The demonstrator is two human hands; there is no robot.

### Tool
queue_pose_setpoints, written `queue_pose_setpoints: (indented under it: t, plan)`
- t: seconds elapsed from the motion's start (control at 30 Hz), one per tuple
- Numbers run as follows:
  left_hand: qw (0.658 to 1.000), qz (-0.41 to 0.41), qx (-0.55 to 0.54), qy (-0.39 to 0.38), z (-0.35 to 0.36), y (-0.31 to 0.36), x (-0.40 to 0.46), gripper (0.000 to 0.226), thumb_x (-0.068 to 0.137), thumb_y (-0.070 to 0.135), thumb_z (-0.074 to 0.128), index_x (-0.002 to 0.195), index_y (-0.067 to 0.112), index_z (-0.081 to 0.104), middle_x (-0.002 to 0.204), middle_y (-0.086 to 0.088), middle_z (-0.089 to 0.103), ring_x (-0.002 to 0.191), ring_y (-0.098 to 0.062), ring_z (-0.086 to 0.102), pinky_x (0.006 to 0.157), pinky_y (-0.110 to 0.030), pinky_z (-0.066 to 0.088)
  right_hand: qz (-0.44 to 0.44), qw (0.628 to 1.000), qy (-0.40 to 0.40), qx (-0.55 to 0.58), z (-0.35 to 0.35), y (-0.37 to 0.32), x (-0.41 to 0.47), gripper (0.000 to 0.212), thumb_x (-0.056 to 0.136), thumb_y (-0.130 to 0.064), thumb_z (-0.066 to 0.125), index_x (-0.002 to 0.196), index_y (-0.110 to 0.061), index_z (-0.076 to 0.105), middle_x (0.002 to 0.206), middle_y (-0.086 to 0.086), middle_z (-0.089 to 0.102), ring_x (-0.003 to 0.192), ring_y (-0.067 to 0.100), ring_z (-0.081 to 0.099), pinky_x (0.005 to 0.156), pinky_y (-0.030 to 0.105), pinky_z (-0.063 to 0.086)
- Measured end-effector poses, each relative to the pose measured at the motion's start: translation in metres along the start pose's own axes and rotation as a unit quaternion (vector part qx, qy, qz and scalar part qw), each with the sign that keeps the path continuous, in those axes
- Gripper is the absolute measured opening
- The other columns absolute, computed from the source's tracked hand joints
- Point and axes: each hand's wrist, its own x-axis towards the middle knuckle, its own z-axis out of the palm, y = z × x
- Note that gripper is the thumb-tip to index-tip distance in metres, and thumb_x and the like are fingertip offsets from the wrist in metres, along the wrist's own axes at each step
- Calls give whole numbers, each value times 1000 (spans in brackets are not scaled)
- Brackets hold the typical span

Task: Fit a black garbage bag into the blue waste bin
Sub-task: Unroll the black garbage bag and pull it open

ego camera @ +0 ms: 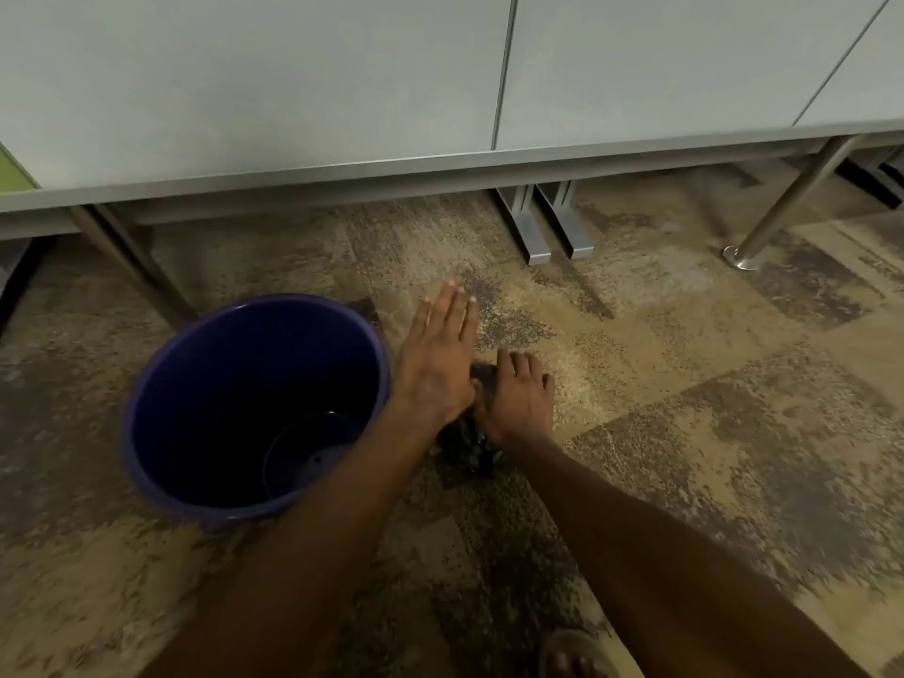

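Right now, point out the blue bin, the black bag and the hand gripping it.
blue bin (146, 384): head view, on the left rim.
black bag (462, 445): head view, on the crumpled part below the hands.
right hand (521, 401): head view, on the back of the hand, fingers curled on the bag.

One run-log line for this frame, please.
bin: unlined, upright on carpet | bag: bunched beside bin | right hand: grips bag | left hand: flat, fingers straight

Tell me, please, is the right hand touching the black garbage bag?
Touching: the head view shows the right hand resting on the bunched black garbage bag, fingers curled over it.
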Motion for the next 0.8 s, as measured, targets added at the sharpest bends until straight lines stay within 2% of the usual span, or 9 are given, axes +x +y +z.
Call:
queue_pose_setpoints:
  t: [0.07, 0.13, 0.2, 0.27, 0.33, 0.4, 0.5, 0.6, 0.8]
  plan:
    - [998, 17, -10, -57, 11, 10, -8, 108, 90, 39, 65, 165, 6, -5, 174, -17, -3, 161, -33, -8, 130, -48, 5, 23, 999, -39, -14, 12, 8, -4, 58, 103, -49, 47, 148, -13, 50, 152, 14, 52, 145, 35, 37, 117, 52, 31]
    - [992, 17, -65, -108, 31, 16, -21, 99, 93, 30, 64, 166, 8, 0, 172, -18, 15, 159, -35, 12, 128, -46, 19, 36, 996, -82, -28, 29, 19, -9, 54, 101, -50, 51, 140, -14, 59, 148, 13, 55, 141, 35, 40, 116, 52, 33]
    - [972, -14, -141, -187, 41, 17, -28, 75, 99, 24, 61, 162, 11, 23, 151, -17, 49, 137, -33, 50, 114, -43, 44, 41, 991, -121, -27, 44, 23, -12, 59, 98, -56, 55, 142, -17, 59, 151, 13, 53, 142, 35, 40, 118, 53, 33]
    - [951, -51, -197, -235, 52, 16, -33, 36, 100, 23, 60, 135, 14, 56, 125, -11, 65, 109, -27, 65, 98, -42, 56, 37, 988, -146, -27, 57, 26, -10, 69, 95, -60, 60, 152, -23, 48, 156, 13, 47, 146, 36, 37, 120, 55, 30]
    - [929, -100, -246, -259, 69, 13, -40, 16, 99, 22, 62, 113, 15, 65, 113, -8, 68, 102, -25, 66, 94, -43, 59, 45, 987, -153, -11, 68, 29, -9, 77, 93, -60, 63, 158, -29, 37, 159, 15, 43, 148, 39, 35, 121, 57, 28]
    - [906, -145, -297, -265, 84, 10, -49, 13, 98, 20, 63, 110, 16, 67, 110, -8, 68, 100, -24, 67, 92, -42, 60, 55, 988, -144, -6, 80, 32, -10, 77, 95, -57, 62, 160, -30, 34, 160, 17, 42, 149, 41, 33, 121, 57, 28]
    - [869, -222, -361, -256, 99, 9, -56, 18, 99, 23, 62, 116, 18, 67, 114, -6, 67, 103, -22, 66, 95, -43, 58, 68, 989, -132, -11, 88, 35, -13, 62, 99, -46, 60, 155, -25, 45, 156, 16, 47, 148, 39, 35, 121, 55, 29]
    - [834, -288, -407, -236, 110, 12, -56, 30, 99, 23, 63, 129, 20, 65, 125, -6, 66, 116, -24, 64, 102, -45, 55, 79, 991, -104, 14, 96, 37, -13, 42, 98, -36, 56, 137, -22, 64, 143, 13, 58, 139, 36, 44, 117, 53, 35]
    - [755, -356, -512, -201, 119, 21, -45, 38, 105, 26, 56, 143, 20, 58, 140, -7, 61, 128, -27, 60, 110, -46, 49, 129, 975, -6, 182, 94, 35, -16, 29, 95, -30, 66, 116, -15, 78, 120, 12, 64, 115, 33, 58, 95, 40, 50]
